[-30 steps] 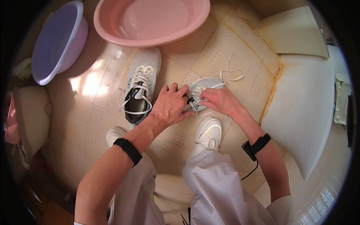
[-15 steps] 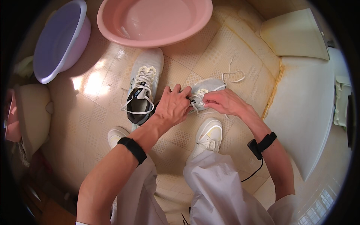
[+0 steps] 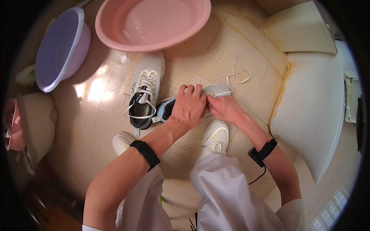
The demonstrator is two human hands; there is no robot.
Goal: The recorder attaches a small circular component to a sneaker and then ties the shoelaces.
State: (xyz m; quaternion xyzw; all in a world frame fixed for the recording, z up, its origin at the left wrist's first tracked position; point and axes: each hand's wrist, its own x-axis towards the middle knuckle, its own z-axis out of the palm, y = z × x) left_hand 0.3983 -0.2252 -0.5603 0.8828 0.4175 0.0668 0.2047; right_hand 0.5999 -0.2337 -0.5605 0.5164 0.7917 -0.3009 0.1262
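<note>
A grey sneaker [image 3: 216, 91] lies crosswise on the floor, its toe to the right and its dark-lined, light-blue heel end to the left. My left hand [image 3: 189, 104] is closed over its middle, fingers curled around the upper. Right up against it, my right hand [image 3: 226, 109] has its fingers bent together over the lace area. What those fingertips grip is hidden. From the toe side a white shoelace [image 3: 243, 82] trails loosely over the floor. The matching grey sneaker [image 3: 153, 63] stands upright to the left, toe pointing away, its white laces threaded and looped over the opening.
A pink basin [image 3: 154, 48] stands beyond the sneakers. To its left a purple basin [image 3: 81, 42] leans on its side. White shoes [image 3: 216, 134] are on my feet, close below my hands. A white curved panel [image 3: 308, 104] borders the right side, past a stained floor seam.
Both hands have come closer together; the left has shifted right and now covers the sneaker's middle. More of that sneaker's blue heel end shows. The view has shifted slightly.
</note>
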